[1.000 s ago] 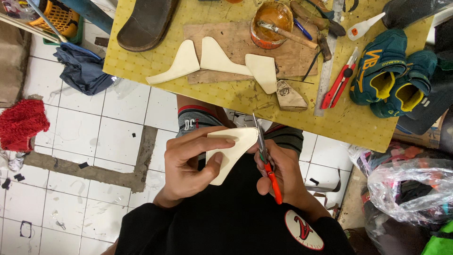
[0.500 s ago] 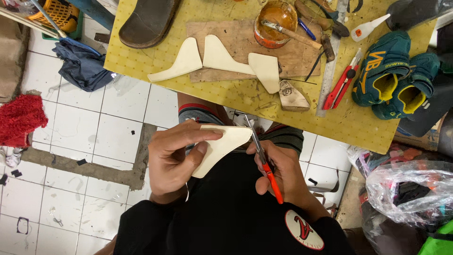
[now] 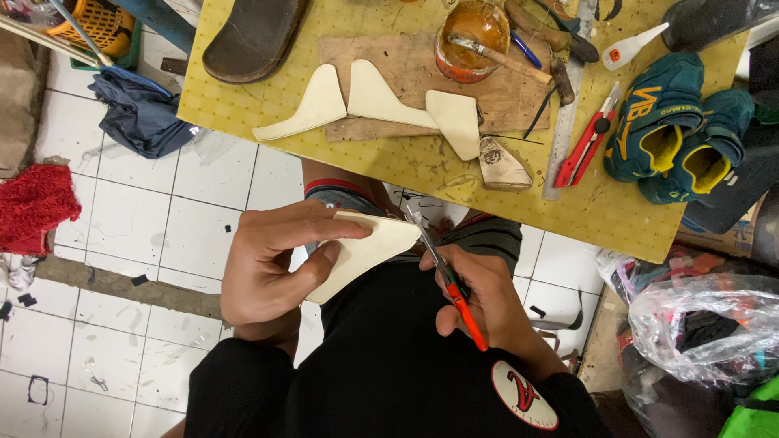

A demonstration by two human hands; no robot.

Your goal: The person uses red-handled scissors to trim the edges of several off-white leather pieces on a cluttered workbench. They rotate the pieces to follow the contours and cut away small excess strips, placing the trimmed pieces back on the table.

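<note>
**Cream piece held and trimmed above the lap**

A cream cut-out piece point(image 3: 365, 253) is grasped by the left hand point(image 3: 272, 264), with the thumb under it and the fingers laid over its top edge. The piece is kept above the lap, just in front of the edge of the yellow worktable point(image 3: 406, 162). A pair of scissors with orange handles point(image 3: 445, 280) is gripped by the right hand point(image 3: 487, 304), and the blades are set against the right edge of the piece.

Beyond the hands, three similar cream pieces point(image 3: 377, 105) are laid on a brown board point(image 3: 422, 77). Beyond the right hand, an orange pot with a brush point(image 3: 472, 28), a red cutter point(image 3: 586, 142) and a pair of teal shoes point(image 3: 677, 126) are seen. Beyond the left hand, a dark sole point(image 3: 253, 36) is placed on the table.
</note>
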